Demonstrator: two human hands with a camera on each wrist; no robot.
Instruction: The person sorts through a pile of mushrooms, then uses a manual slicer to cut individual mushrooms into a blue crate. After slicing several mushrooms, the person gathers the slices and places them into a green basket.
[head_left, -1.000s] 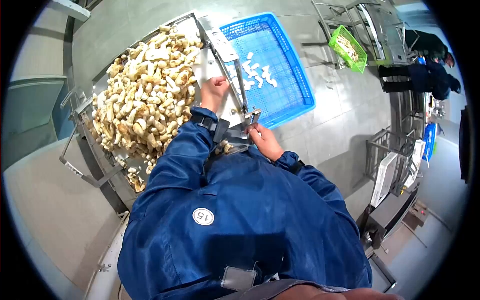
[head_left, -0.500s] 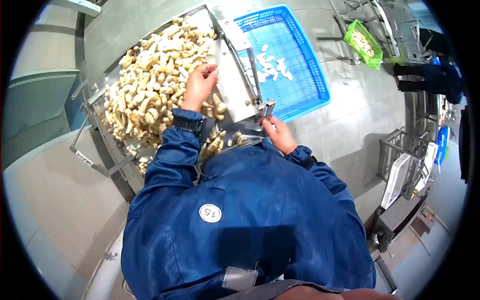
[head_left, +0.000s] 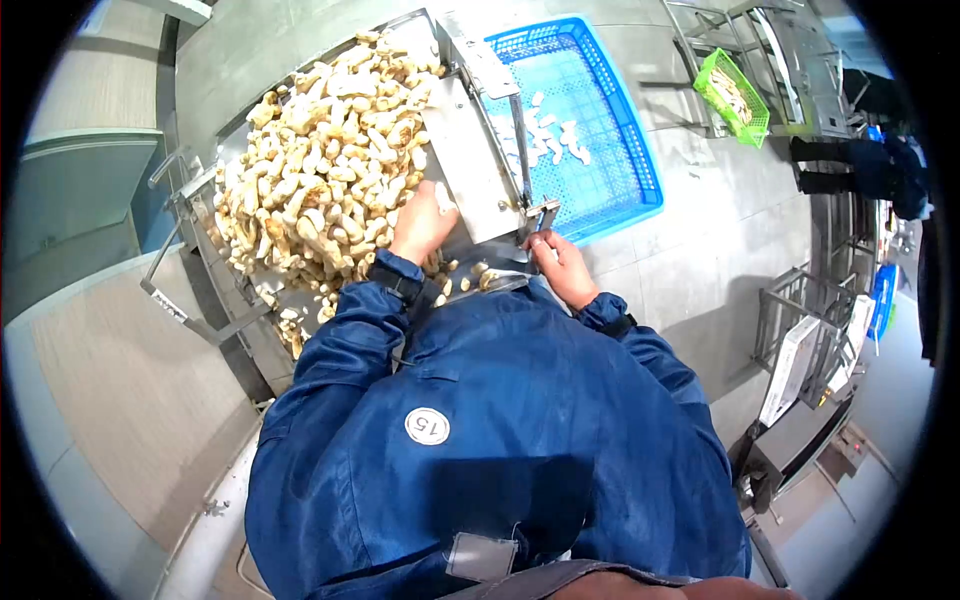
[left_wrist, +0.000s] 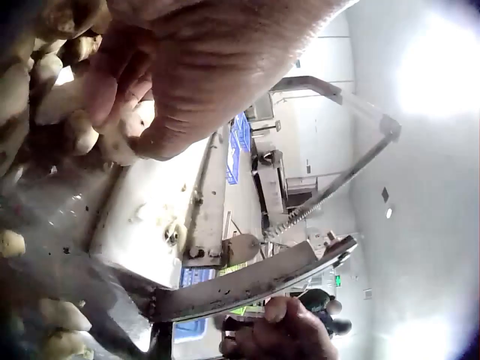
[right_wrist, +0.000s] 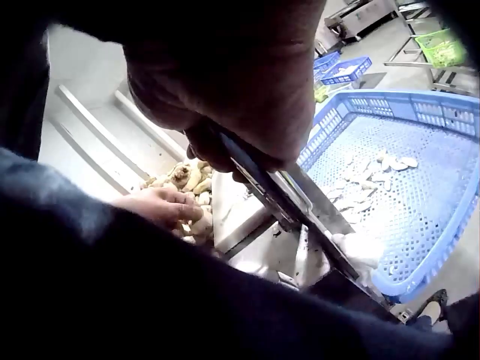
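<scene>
At the near edge of a large pile of pale, brown-tipped mushrooms [head_left: 320, 170], my left hand [head_left: 422, 225] pinches a mushroom [left_wrist: 117, 144] between thumb and fingers. The hand hides part of that mushroom. Beside it lies a white cutting board [head_left: 468, 165], with a long hinged cutter blade [left_wrist: 240, 287] along its right side. My right hand [head_left: 565, 270] grips the handle end of the blade, fingers curled round it. In the left wrist view the blade slants up from the board's near end towards the right hand.
A blue crate [head_left: 642, 150] with white cut pieces [head_left: 548, 135] stands right of the board. Loose mushrooms [head_left: 462, 284] lie near my body. Farther right are a green basket [head_left: 733, 95], metal frames [head_left: 790, 305] and another person [head_left: 870, 165].
My left hand has gone from the board beside the blade leftwards to the pile, then down to its near edge, where it now pinches a mushroom. My right hand stays on the cutter handle.
</scene>
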